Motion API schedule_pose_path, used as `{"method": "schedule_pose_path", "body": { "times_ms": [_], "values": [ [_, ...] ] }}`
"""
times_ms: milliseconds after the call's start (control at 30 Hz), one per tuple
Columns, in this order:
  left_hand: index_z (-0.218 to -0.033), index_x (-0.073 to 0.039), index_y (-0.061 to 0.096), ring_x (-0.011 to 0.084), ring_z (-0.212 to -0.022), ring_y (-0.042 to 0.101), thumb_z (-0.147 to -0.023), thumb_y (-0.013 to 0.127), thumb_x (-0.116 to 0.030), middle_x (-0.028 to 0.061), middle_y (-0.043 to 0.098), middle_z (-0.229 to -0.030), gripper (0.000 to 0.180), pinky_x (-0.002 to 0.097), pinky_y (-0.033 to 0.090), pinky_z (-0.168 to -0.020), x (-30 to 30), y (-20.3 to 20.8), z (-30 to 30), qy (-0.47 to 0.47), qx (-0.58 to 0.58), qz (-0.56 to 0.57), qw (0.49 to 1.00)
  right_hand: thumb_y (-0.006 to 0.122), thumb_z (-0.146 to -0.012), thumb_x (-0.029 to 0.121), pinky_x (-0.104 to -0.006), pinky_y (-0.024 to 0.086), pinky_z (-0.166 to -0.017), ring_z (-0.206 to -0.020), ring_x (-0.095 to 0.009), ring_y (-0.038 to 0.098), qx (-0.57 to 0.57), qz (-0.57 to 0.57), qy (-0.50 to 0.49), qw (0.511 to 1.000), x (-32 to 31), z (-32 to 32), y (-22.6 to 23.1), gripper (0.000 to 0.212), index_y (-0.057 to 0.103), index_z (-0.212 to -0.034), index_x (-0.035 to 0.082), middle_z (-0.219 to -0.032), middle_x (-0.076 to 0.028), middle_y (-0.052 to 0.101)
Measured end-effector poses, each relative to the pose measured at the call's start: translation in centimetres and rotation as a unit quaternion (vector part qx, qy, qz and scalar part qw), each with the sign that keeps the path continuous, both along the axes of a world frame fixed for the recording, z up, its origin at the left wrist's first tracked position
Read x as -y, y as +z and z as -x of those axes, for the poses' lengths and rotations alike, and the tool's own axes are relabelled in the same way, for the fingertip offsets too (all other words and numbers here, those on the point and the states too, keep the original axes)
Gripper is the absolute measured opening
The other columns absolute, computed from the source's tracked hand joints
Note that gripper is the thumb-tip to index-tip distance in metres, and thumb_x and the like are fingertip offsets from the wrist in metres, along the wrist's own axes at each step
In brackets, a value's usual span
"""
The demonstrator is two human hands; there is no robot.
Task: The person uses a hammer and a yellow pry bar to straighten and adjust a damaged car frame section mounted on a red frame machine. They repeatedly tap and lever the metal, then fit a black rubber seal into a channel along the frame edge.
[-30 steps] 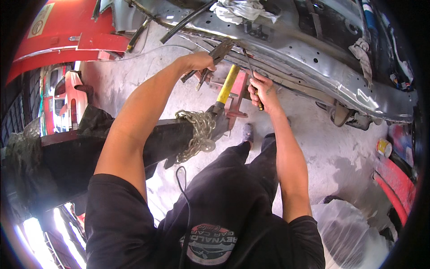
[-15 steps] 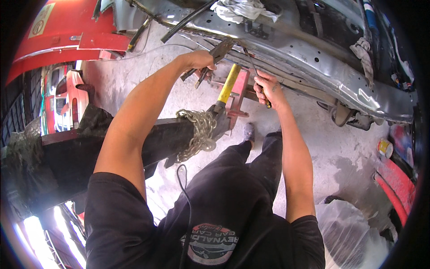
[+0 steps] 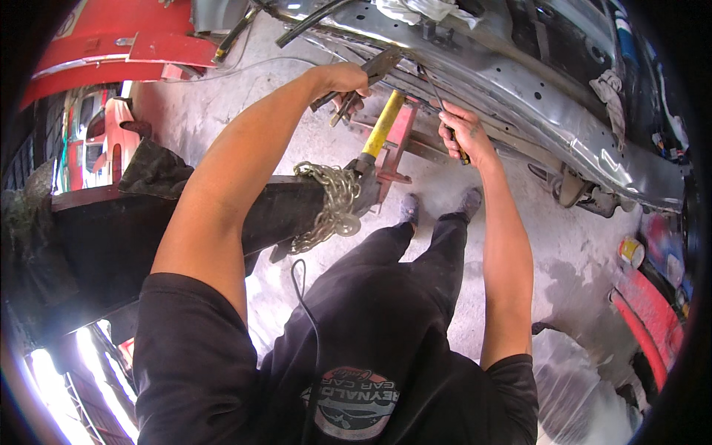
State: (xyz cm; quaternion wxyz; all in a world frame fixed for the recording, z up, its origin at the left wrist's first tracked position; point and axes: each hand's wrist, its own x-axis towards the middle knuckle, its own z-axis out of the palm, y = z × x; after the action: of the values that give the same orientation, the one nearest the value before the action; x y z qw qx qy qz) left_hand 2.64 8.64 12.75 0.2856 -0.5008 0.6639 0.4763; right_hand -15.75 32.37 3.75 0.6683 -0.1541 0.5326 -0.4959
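My left hand [image 3: 341, 80] is closed around a pair of dark metal pliers [image 3: 381, 65]. Their wide jaws reach the lower edge of the bare grey car sill [image 3: 512, 90]; whether they bite on the metal is too small to tell. Closed as well, my right hand [image 3: 467, 135] grips a screwdriver [image 3: 432, 87] by its black and yellow handle. The thin shaft points up at the sill's edge, just right of the pliers' jaws, and its tip is hard to make out.
Between my hands stands a yellow post [image 3: 386, 124] beside a red metal stand [image 3: 400, 141]. A heavy black beam [image 3: 289, 209] wrapped with a chain [image 3: 335, 200] lies at left. White rags [image 3: 415, 9] rest on the car body. Clear plastic sheeting [image 3: 575, 386] sits at lower right.
The view has shifted a little, so the car, beam and hands all sit slightly farther right. Both hands keep their tools at the sill, and both my shoes now show.
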Motion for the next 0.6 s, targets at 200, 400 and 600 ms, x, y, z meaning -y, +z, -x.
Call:
{"method": "schedule_pose_path", "body": {
  "times_ms": [200,400,600],
  "values": [
    [-0.092,0.001,0.064,0.0219,-0.071,0.071,-0.090,0.063,-0.015,0.0099,0.068,-0.078,0.015,0.0355,0.058,-0.063,0.3,-0.1,-0.1,-0.049,0.017,0.006,0.999,0.056,-0.104,0.022,-0.0272,0.033,-0.039,-0.046,-0.008,0.040,-0.007,0.003,0.002,1.000,0.0,-0.3,-0.4,0.039,0.054,-0.142,0.013,-0.067,0.000,0.049],
    [-0.086,-0.001,0.064,0.0229,-0.067,0.070,-0.091,0.065,-0.019,0.0089,0.066,-0.074,0.019,0.0370,0.055,-0.057,0.0,0.2,0.1,-0.028,0.015,0.012,0.999,0.054,-0.104,0.021,-0.0270,0.034,-0.038,-0.046,-0.008,0.042,-0.013,0.015,0.009,1.000,0.0,0.1,-0.9,0.037,0.058,-0.140,0.015,-0.067,0.000,0.050],
    [-0.080,0.000,0.064,0.0232,-0.060,0.068,-0.091,0.065,-0.018,0.0093,0.063,-0.069,0.021,0.0376,0.054,-0.054,-1.5,0.0,0.6,-0.024,0.005,0.060,0.998,0.054,-0.105,0.022,-0.0266,0.036,-0.038,-0.046,-0.007,0.040,-0.031,0.024,0.004,0.999,0.0,-0.1,-0.1,0.042,0.054,-0.146,0.014,-0.068,0.001,0.048]
  ]
}}
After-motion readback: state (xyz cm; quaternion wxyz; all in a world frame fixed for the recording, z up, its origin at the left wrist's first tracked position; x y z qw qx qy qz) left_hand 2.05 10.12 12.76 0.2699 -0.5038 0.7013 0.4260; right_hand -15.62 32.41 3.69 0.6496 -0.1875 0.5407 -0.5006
